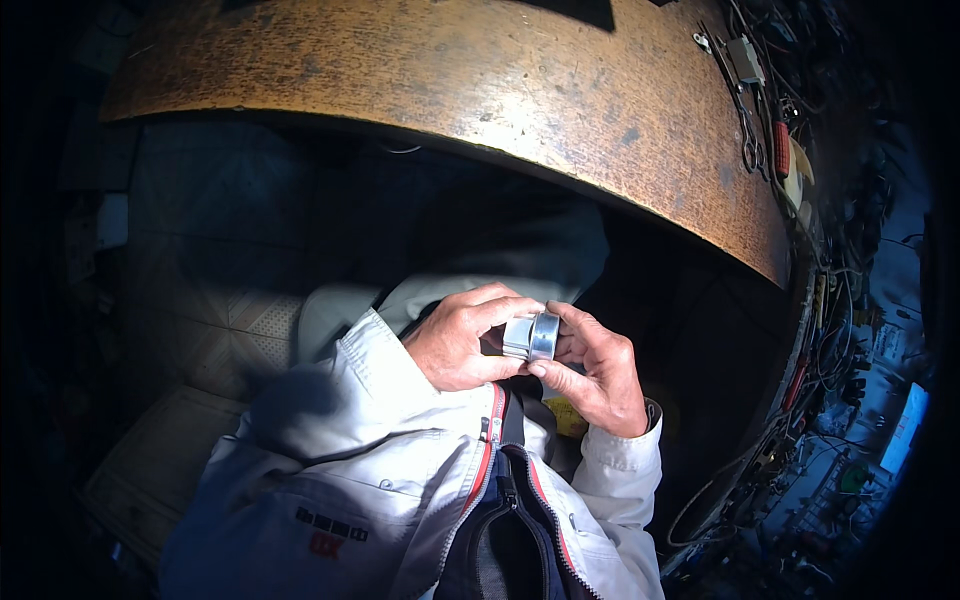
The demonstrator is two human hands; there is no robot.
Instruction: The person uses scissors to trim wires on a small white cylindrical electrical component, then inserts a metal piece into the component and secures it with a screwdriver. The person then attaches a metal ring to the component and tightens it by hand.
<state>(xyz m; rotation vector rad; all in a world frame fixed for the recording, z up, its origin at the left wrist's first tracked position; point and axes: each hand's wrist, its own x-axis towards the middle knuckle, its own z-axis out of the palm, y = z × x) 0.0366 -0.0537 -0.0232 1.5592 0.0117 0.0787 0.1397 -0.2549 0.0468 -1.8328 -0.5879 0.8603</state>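
Observation:
Close in front of my jacket, I hold a small silvery metal cylinder (pixel 531 338) with a shiny ring-like band at its right end. My left hand (pixel 462 338) grips its left part, thumb below and fingers above. Around the shiny band on the right, my right hand (pixel 597 372) closes with its thumb at the near edge and fingers at the far edge. The cylinder lies on its side between the two hands, over my lap. Its exact kind does not show, and its underside is hidden.
A worn brown wooden tabletop (pixel 430 75) curves across beyond my hands. On its right edge lie scissors (pixel 750 145), a red-handled tool (pixel 781 150) and a pale block (pixel 745 60). Tangled cables and parts (pixel 835 350) crowd the right side. Tiled floor (pixel 220 310) shows at left.

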